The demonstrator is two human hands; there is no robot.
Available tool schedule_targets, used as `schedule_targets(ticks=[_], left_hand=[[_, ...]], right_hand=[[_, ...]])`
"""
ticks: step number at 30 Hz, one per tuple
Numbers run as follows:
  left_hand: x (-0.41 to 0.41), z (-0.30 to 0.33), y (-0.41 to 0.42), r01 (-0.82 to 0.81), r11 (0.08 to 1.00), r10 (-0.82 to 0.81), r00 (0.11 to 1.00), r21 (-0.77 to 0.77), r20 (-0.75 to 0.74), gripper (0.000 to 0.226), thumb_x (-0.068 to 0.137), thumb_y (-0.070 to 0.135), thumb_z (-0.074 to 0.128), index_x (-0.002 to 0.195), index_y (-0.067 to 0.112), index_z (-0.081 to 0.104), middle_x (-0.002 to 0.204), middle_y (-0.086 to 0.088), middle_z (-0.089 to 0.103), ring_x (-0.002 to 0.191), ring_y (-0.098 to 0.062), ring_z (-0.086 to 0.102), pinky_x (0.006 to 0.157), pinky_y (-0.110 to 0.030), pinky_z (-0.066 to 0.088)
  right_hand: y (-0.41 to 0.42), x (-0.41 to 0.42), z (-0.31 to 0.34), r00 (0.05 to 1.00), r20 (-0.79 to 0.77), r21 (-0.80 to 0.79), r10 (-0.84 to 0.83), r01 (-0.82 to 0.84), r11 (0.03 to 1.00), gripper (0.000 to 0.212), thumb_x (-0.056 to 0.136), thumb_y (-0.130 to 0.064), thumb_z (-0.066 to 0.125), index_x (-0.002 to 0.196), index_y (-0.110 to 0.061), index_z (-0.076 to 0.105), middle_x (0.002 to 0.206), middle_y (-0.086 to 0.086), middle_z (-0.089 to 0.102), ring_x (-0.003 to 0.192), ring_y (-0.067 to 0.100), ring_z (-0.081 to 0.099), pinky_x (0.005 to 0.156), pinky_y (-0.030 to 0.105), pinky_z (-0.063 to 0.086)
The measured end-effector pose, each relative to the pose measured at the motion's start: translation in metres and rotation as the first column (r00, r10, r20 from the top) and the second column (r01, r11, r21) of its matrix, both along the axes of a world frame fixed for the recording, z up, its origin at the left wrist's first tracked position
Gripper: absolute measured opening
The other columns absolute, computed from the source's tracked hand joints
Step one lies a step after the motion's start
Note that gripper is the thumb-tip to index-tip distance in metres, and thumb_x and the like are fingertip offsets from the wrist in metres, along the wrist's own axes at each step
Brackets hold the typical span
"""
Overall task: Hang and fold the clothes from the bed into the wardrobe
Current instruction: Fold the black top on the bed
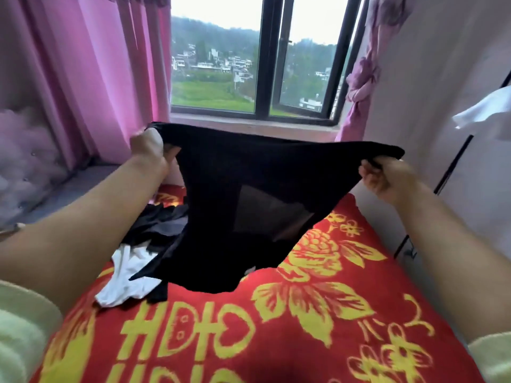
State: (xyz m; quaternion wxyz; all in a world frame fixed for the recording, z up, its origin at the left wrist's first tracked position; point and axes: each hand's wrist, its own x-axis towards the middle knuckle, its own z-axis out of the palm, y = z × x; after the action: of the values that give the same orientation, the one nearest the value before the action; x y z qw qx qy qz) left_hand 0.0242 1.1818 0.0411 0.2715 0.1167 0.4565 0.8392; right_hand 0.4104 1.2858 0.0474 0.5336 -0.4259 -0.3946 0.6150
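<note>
Garment [235, 217], black and partly sheer, hangs spread above the bed [345, 313], held up by its top edge. Left hand [149, 150] has its grip closed round the left corner; right hand [384, 181] pinches the right corner. Below it, on the red-and-yellow blanket, lie dark clothes [160, 222] and a white piece [127, 277]. Behind: window [249, 64], pink curtains [83, 78]. At right, probably the wardrobe [442, 92].

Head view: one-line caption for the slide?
Both hands, left and right, hold a black garment spread above the red bedspread, with more clothes piled on the bed.
</note>
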Motion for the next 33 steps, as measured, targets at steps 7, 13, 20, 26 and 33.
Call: schedule_targets(ticks=[7,13,20,26,33], left_hand=[[0.007,-0.033,-0.043,-0.153,0.986,0.162,0.969,0.062,-0.184,0.045,0.076,-0.008,0.023,0.077,0.019,0.058,0.082,-0.011,0.058,0.064,-0.022,0.063,0.057,-0.032,0.056],[0.004,-0.006,-0.059,-0.197,0.959,0.273,0.840,0.205,-0.468,0.041,0.076,-0.004,0.027,0.080,0.024,0.057,0.092,-0.013,0.055,0.080,-0.026,0.061,0.070,-0.035,0.059],[-0.014,-0.043,-0.019,-0.230,0.973,0.176,0.801,-0.024,-0.572,0.040,0.082,-0.001,0.031,0.075,0.030,0.055,0.068,0.004,0.051,0.059,-0.007,0.048,0.055,-0.018,0.042],[-0.052,-0.139,0.058,-0.132,0.894,-0.119,0.852,-0.428,-0.510,0.034,0.073,0.008,0.034,0.071,0.028,0.060,0.080,-0.003,0.060,0.077,-0.024,0.057,0.073,-0.038,0.051],[-0.021,-0.248,0.115,0.209,0.625,-0.632,0.701,-0.753,-0.330,0.076,0.090,0.006,0.042,0.150,0.033,0.004,0.103,-0.002,0.054,0.099,-0.016,0.052,0.079,-0.032,0.044]], right_hand=[[-0.030,0.009,-0.033,0.981,-0.191,0.120,0.009,0.014,0.993,0.018,0.098,-0.004,0.040,0.087,-0.005,0.054,0.048,0.001,0.062,0.061,0.015,0.071,0.057,0.027,0.057],[-0.038,0.002,-0.016,0.990,-0.139,0.404,-0.007,0.064,0.912,0.021,0.096,-0.004,0.041,0.095,-0.012,0.061,0.053,0.000,0.066,0.064,0.015,0.069,0.077,0.031,0.057],[-0.010,-0.011,-0.044,0.989,0.103,0.346,-0.105,0.064,0.936,0.018,0.097,-0.010,0.044,0.109,-0.007,0.056,0.059,0.003,0.069,0.065,0.016,0.071,0.071,0.028,0.059],[0.063,-0.031,-0.126,0.917,0.383,0.041,0.109,-0.135,0.990,0.030,0.100,-0.011,0.038,0.129,-0.010,0.048,0.092,0.008,0.062,0.094,0.025,0.065,0.073,0.032,0.056],[0.108,-0.076,-0.243,0.789,0.474,-0.217,0.391,-0.325,0.920,0.087,0.096,-0.007,0.050,0.148,-0.037,-0.013,0.145,0.009,0.037,0.127,0.028,0.047,0.105,0.040,0.041]])
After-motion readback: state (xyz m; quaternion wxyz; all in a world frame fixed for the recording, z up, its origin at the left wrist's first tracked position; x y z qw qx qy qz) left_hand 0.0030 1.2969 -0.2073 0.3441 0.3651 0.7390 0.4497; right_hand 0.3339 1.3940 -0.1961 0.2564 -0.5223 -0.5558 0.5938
